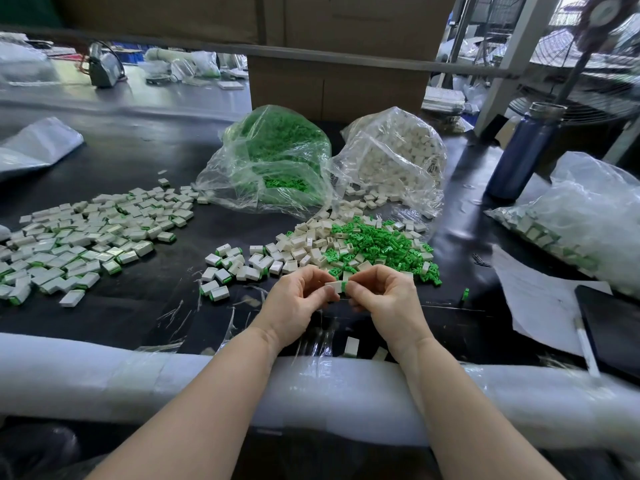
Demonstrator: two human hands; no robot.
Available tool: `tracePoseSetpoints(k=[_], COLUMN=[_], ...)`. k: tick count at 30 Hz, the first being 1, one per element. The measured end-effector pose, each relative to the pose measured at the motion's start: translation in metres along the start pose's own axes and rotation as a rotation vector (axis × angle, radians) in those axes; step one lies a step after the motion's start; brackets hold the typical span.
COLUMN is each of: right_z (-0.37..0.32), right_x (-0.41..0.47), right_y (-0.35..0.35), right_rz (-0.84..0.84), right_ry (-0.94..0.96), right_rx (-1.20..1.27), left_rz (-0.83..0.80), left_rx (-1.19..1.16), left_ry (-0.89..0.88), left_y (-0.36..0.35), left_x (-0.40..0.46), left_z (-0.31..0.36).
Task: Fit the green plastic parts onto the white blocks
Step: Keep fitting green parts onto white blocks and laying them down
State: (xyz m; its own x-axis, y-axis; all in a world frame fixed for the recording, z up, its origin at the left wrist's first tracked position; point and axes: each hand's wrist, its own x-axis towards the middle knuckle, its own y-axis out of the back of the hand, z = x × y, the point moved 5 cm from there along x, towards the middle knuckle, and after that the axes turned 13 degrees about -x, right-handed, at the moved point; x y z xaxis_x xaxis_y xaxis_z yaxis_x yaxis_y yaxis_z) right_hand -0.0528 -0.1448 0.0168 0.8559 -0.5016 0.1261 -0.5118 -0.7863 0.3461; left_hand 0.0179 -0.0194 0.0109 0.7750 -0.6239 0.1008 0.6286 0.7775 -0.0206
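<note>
Midway through a batch, a worker's left hand (298, 299) pinches a white block (333, 285) while the right hand (381, 296) presses a green part (344, 286) against its end, both raised just above the table (450, 216). Loose stock (367, 245) lies just beyond for quick reach, finished pieces (86, 233) well apart to the left

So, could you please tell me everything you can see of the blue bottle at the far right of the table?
The blue bottle stands on the dark table, leaning a little in this wide-angle view. Its body is deep blue with a slight sheen, probably metal, tapering to a shoulder under a silver-grey cap. It sits behind a clear bag of finished pieces and to the right of the bag of white blocks. Neither hand touches it; whether the nearer bag touches its base I cannot tell.
</note>
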Motion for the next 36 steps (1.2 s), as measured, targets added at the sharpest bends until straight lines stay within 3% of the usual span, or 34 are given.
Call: tracePoseSetpoints(k=[23,36], right_z=[0.0004,0.0028], right_x=[0.0,-0.0011], right_y=[-0.0088,-0.0089], right_rz=[-0.128,-0.2], right_ry=[0.015,0.0], right_rx=[-0.005,0.0], left_rz=[0.029,-0.037], left_rx=[0.08,0.174], left_ry=[0.036,0.063], left_y=[-0.0016,-0.0037], left_x=[-0.0007,-0.0031], left_z=[0.0001,0.0004])
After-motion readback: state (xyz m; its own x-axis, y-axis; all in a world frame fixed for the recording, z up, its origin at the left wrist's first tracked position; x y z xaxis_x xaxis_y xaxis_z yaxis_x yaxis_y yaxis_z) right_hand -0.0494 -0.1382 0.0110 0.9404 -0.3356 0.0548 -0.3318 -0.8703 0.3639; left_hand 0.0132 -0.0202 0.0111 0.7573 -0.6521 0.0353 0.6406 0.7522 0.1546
